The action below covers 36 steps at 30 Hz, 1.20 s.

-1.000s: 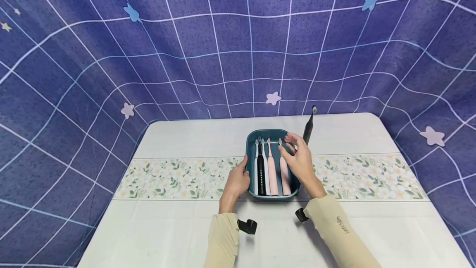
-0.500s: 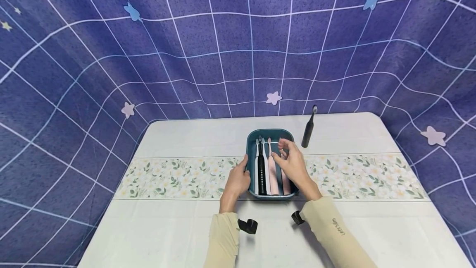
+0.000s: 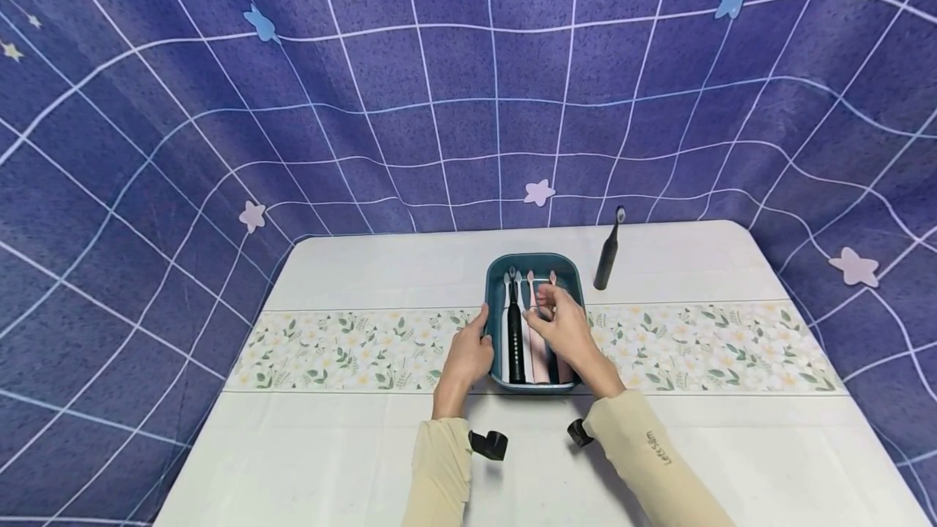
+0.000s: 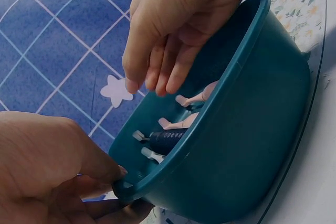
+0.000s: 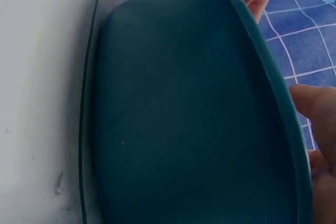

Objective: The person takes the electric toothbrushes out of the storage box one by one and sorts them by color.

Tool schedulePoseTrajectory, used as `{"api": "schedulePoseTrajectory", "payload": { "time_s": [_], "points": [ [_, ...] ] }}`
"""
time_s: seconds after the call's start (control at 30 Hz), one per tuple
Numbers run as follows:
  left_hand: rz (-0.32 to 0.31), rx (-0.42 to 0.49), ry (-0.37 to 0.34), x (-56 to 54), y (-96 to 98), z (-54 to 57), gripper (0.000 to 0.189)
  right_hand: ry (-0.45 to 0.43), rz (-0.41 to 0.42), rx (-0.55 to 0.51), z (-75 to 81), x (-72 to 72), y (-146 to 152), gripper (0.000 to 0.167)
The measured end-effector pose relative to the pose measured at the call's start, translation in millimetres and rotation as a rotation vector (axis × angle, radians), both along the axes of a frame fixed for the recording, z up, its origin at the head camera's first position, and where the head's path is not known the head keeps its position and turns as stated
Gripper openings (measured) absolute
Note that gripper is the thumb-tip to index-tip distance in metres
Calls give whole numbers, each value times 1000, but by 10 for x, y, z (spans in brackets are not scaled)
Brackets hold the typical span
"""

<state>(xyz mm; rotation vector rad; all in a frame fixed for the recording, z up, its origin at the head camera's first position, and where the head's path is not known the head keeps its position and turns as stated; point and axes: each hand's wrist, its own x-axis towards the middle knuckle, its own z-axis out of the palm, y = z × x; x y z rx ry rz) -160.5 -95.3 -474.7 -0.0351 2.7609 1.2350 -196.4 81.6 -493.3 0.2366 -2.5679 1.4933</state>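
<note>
A dark teal plastic basin (image 3: 533, 257) stands on the table. Inside it lie a black electric toothbrush (image 3: 516, 348), white ones on either side of it, and pink toothbrushes (image 3: 538, 358) further right. My left hand (image 3: 466, 354) grips the basin's left rim, its thumb (image 4: 107, 166) inside and fingers outside in the left wrist view. Over the right half hovers my right hand (image 3: 573, 337), loosely curved, above the brush heads and partly covering the pink brushes. Nothing shows between its fingers in the left wrist view. The basin's outer wall (image 5: 184, 103) fills most of the right wrist view.
Behind the basin to the right, another black electric toothbrush (image 3: 607, 261) stands upright. The white tablecloth (image 3: 329, 446) carries a floral band (image 3: 351, 352). A blue curtain (image 3: 461, 137) with grid lines and stars hangs around the table's back and sides.
My right hand has moved left across the basin, away from the black toothbrush standing on the table, which is now uncovered. My left hand has stayed on the rim.
</note>
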Motion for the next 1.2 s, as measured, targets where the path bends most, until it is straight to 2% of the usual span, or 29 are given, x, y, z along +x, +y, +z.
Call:
{"api": "schedulePoseTrajectory", "payload": {
  "time_s": [0.33,0.83,1.2],
  "points": [
    [1,6,-9,0,3,8,54,-130,57,-25,-28,28,-82,56],
    [1,-1,-20,-14,-6,-10,54,-193,65,-13,-94,23,-188,52],
    [-2,-6,-13,2,9,22,54,-237,77,-49,-95,22,-217,53]
  ]
}}
